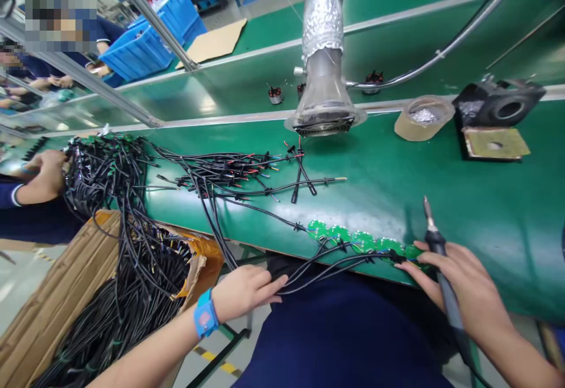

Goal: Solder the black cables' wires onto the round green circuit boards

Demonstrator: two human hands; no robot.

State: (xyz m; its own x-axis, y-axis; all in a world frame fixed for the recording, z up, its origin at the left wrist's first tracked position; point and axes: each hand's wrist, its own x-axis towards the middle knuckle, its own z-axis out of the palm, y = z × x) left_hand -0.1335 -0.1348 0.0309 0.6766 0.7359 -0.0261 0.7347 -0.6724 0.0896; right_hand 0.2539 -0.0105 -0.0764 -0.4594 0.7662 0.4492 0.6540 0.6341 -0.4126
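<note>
My left hand (251, 288), with a blue band at the wrist, is closed around several black cables (309, 270) at the table's front edge. These cables run right to a row of round green circuit boards (363, 239) lying along that edge. In my right hand (468, 276) is a soldering iron (446, 294), its metal tip pointing up and away from the boards. The thumb and a finger of that hand also reach the rightmost board (412, 251), which they partly hide. Farther left on the table lies a loose bunch of black cables (220, 167) with bare coloured wire ends.
A fume extractor hood (326, 99) hangs over the green table (371, 182). Right of it are a tape roll (424, 120) and a soldering iron stand with a sponge (497, 142). A cable heap (108, 167) and a cardboard box (66, 294) stand left, beside a co-worker's hand (46, 176).
</note>
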